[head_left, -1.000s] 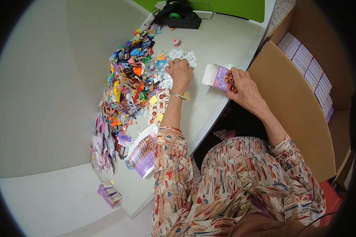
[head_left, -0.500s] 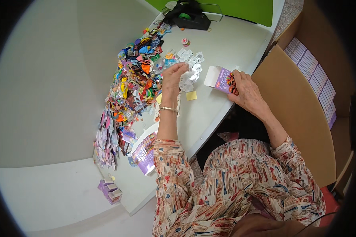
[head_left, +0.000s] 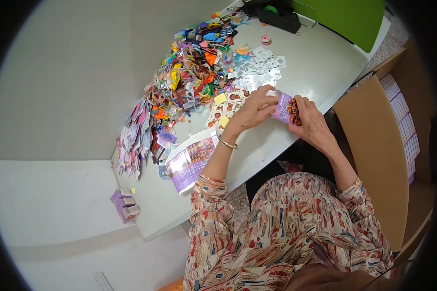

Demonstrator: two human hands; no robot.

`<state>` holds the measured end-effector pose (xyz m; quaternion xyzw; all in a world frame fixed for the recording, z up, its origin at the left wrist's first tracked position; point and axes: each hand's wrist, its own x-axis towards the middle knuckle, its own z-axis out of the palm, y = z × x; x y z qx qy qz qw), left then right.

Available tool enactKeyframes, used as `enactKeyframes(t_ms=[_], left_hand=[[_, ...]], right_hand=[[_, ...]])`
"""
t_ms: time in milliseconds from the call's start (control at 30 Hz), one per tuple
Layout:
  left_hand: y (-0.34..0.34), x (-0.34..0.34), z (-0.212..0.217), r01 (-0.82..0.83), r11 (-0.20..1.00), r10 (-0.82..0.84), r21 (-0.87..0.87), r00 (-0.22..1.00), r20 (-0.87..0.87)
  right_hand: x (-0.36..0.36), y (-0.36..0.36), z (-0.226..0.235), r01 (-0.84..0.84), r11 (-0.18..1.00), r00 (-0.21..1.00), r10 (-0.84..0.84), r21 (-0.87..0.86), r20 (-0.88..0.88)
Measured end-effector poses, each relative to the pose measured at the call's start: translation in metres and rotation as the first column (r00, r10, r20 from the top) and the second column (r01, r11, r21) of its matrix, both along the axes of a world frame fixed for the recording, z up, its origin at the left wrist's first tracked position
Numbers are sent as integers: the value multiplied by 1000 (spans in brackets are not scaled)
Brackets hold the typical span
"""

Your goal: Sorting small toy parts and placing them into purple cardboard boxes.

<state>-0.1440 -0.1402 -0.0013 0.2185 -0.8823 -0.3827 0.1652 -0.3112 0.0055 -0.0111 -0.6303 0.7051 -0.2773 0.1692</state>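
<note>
I can see the person's right hand [head_left: 311, 123] wrapped around the right end of a small purple printed carton [head_left: 282, 106], thumb on the near side and fingers over the far one, keeping it tilted just above the table [head_left: 247, 162] near its edge. The left hand [head_left: 257, 107] is right up against the carton's other end, its fingers curled in; whether they pinch anything there I can't tell, since the knuckles hide it. A metal bangle [head_left: 227, 142] circles that wrist. Just beyond the left hand lies a loose heap of small white packets [head_left: 260, 68], and close on its left are cards with reddish figures [head_left: 234, 98], with yellow paper squares [head_left: 220, 99] among them. Farther left, a big tangled pile of colourful trinkets [head_left: 194, 72] runs along the wall, and at its near end fans a bundle of pinkish-lilac packets [head_left: 136, 136]. A glossy purple printed sheet [head_left: 192, 162] lies left of the left forearm, and a few small purple boxes [head_left: 126, 206] sit well beyond it on the left. Ahead of both hands stand a little red-and-white round tub [head_left: 266, 40] and, farther off, a black tape dispenser [head_left: 286, 22]. To the right of the right hand, a big open cardboard box [head_left: 374, 150] holds neat rows of purple-and-white packs [head_left: 403, 121].
</note>
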Motion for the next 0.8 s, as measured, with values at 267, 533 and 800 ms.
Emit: enactKeyframes(t_ms=[267,533,800], left_hand=[[-99,74,-2,-565,771,618,293,776,-130],[-124,67,-38,-518,369,713,-772,690,-122],[-134,102,-31,-679,563,619,-472,724,-304]], right_hand=[[4,-11,-1,-35,999,945,39,-16,323],[14,-16,-2,-43,996,856,77,-77,512],[18,-9,-7,-45,998,882,54,-32,468]])
